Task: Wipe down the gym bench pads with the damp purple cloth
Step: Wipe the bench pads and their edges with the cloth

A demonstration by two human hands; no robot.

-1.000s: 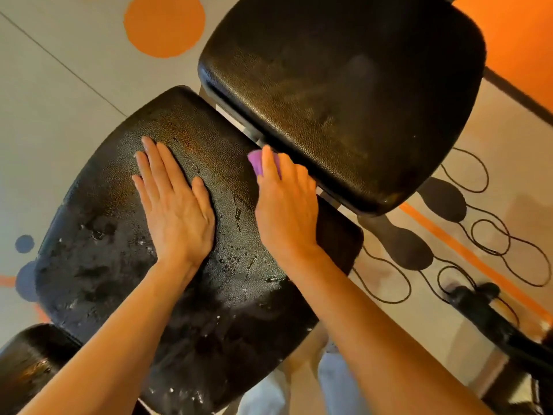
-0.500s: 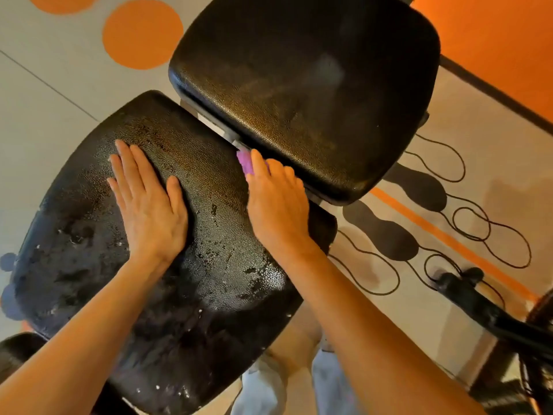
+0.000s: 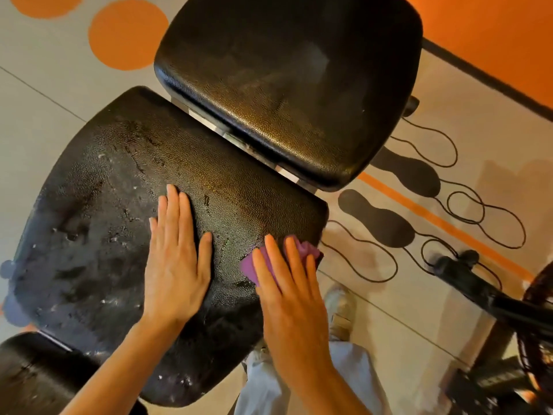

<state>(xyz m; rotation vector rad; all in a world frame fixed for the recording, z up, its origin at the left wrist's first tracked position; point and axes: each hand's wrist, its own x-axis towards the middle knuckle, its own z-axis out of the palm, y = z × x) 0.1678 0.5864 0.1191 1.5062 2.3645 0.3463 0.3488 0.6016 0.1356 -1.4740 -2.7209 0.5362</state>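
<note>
A wide black bench pad (image 3: 98,223) fills the middle of the view, wet with streaks and droplets. A second black pad (image 3: 287,76) sits beyond it, across a narrow gap with metal frame showing. My left hand (image 3: 176,262) lies flat on the wide pad, fingers spread, holding nothing. My right hand (image 3: 290,295) presses the purple cloth (image 3: 254,265) flat against the pad's right edge; the cloth bunches out past my fingertips. A third dark pad (image 3: 33,381) shows at the bottom left corner.
The floor is grey with orange circles (image 3: 128,34), an orange stripe and black footprint shapes (image 3: 377,217). An orange wall runs along the top right. Black gym equipment (image 3: 490,298) stands at the right. My legs and a shoe (image 3: 341,307) are below the pad's right edge.
My right hand has dragged the cloth from the gap by the far pad back toward me, along the wide pad's right edge. More of the cloth now shows. My left hand stays flat.
</note>
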